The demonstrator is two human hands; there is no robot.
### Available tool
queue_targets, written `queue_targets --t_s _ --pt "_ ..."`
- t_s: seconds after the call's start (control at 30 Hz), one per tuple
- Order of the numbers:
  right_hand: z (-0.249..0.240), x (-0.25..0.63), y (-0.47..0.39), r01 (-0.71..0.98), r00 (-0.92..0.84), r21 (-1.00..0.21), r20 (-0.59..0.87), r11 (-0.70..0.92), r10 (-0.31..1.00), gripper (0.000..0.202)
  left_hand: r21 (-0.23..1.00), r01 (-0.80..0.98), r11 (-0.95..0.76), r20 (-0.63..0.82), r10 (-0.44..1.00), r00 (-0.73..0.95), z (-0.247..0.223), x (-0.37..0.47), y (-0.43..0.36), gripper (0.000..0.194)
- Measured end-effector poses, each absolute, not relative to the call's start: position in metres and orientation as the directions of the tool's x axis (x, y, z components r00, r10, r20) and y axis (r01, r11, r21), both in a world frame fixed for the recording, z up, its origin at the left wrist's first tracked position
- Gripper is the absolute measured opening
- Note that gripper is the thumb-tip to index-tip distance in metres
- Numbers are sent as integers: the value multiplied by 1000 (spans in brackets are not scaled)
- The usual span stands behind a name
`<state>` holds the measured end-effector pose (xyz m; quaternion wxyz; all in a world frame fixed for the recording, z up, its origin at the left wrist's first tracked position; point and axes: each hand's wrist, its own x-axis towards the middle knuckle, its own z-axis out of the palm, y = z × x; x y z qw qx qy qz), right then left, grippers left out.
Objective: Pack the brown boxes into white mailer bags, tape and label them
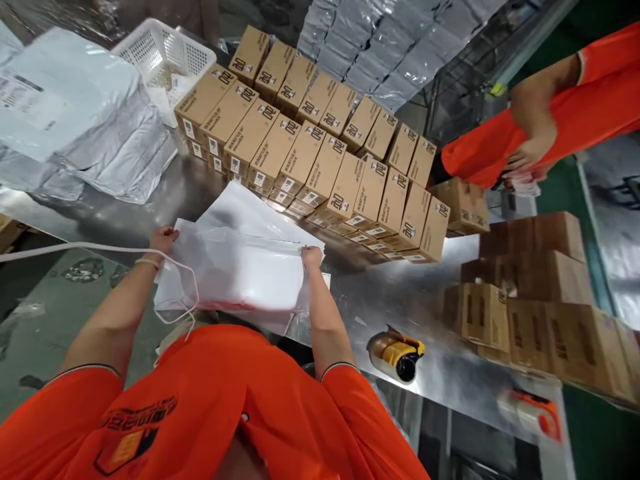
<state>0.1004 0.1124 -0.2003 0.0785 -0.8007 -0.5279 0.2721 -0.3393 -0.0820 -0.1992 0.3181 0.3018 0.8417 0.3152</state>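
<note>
A thin white plastic mailing bag point(240, 270) is stretched between my two hands at the front edge of the metal table. My left hand point(164, 241) pinches its upper left corner. At the upper right corner, my right hand point(312, 257) grips the bag with closed fingers. Under and behind it lie more flat white sheets or bags point(240, 205), partly covered. A white cord point(100, 247) crosses from the left, over my left wrist, and hangs in front of the bag.
Rows of brown cartons point(295, 157) stand beyond the bag. Packed grey parcels point(90, 127) and a white basket point(163, 47) are at left. On the right are a tape dispenser point(395, 353), another dispenser point(533, 413) and stacked cardboard boxes point(545, 287). A co-worker's hands point(530, 150) hold something pale.
</note>
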Motion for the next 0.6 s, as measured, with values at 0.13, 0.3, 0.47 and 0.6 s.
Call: queue_targets --t_s 0.13,0.3,0.47,0.6 --pt "-182 51 113 837 34 -540 -111 -89 993 21 751 385 536 -235 762 -604 -194 -328 -84 8" --pt "-182 -81 82 360 -625 -871 41 334 780 15 756 545 362 -72 874 -481 -187 -309 -97 8" --pt "-204 -166 39 57 -844 -974 71 221 531 15 715 645 268 52 900 -432 -186 -310 -104 12" --pt "-214 -178 25 61 -822 -992 10 107 570 24 706 639 305 78 863 -499 -192 -315 -100 7"
